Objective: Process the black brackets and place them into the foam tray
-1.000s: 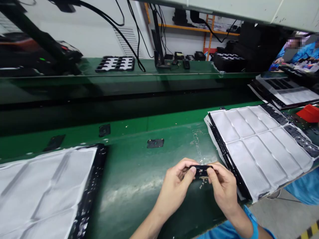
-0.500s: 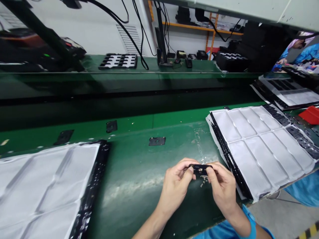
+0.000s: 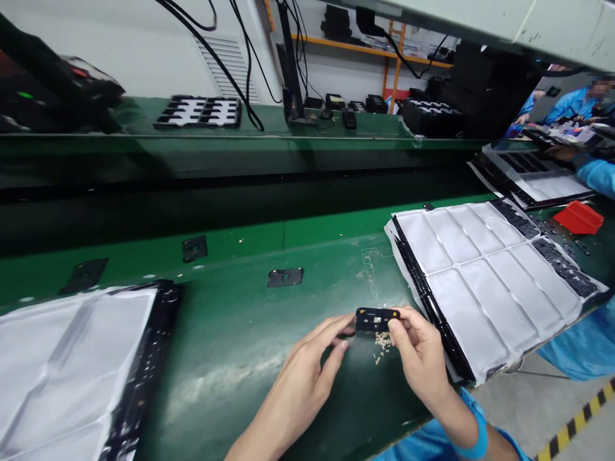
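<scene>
My right hand [image 3: 417, 355] pinches a small flat black plastic part [image 3: 377, 318] by its right end, just above the green bench [image 3: 250, 358]. My left hand [image 3: 307, 378] has its fingers stretched out toward the part's left end, the fingertips just short of it or barely touching. Tiny pale crumbs [image 3: 382, 340] lie on the bench under the part.
A black tray stack under a white sheet [image 3: 485, 275] sits to the right, another white-covered tray [image 3: 72, 365] to the left. Small black plates [image 3: 285, 277], [image 3: 195, 248], [image 3: 84, 276] lie on the bench. A dark conveyor channel runs behind. A red box [image 3: 578, 218] and a co-worker's blue sleeve [image 3: 596, 176] are far right.
My left hand has let go of the black part and its fingers have opened. My right hand still holds it and has shifted slightly left. The view has swung a little.
</scene>
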Tool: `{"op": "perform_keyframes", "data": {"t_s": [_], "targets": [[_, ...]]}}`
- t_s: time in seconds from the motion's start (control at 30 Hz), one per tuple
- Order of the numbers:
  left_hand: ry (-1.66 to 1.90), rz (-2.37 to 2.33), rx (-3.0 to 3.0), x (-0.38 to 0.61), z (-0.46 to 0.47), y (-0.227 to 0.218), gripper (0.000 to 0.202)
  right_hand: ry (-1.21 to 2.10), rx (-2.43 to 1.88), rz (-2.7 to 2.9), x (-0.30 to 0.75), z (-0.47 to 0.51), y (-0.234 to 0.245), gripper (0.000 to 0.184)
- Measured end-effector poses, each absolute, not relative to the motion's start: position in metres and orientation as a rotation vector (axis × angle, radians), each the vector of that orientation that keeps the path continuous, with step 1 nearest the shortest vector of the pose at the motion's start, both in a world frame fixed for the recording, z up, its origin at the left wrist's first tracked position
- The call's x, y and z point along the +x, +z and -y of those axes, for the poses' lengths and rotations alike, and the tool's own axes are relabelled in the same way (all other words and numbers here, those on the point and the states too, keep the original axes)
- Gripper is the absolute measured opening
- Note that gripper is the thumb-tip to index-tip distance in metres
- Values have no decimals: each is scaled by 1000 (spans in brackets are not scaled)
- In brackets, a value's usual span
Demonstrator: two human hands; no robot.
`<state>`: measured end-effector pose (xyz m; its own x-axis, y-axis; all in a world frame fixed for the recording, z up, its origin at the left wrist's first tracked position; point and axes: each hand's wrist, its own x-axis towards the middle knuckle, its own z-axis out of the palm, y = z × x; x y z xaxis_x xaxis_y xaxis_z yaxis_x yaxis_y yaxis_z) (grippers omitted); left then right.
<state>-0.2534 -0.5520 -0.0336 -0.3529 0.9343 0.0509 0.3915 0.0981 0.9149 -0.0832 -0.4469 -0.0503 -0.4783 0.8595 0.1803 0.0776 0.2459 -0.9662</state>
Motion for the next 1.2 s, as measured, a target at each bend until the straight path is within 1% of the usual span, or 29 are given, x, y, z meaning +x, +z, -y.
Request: {"op": "perform_keyframes", "data": {"t_s": [0.07,0.17,0.27,0.43,0.67,0.97,1.2], "targets": [[1288,-1736,1176,-249,550,-29,34,1339,-835,1768,-85,449,-47,19],[1311,-1631,1005,-239,546,-25,27,1346,-818,1766,-86,451,-43,19],[1331,-1601,927,-232,544,-26,24,1326,-824,1757,-88,451,-43,23],[1371,-1553,903,-231,547,-26,25,1304,-826,1770,-89,451,-48,29],[1391,-1527,896,-233,547,-19,23,1397,-793,1764,-88,451,-48,31],[1341,-1485,926,-227,556,-27,26,1300,-838,1699,-92,450,-48,36],[1445,-1417,789,-222,552,-26,24,1369,-865,1698,-91,459,-47,37]]}}
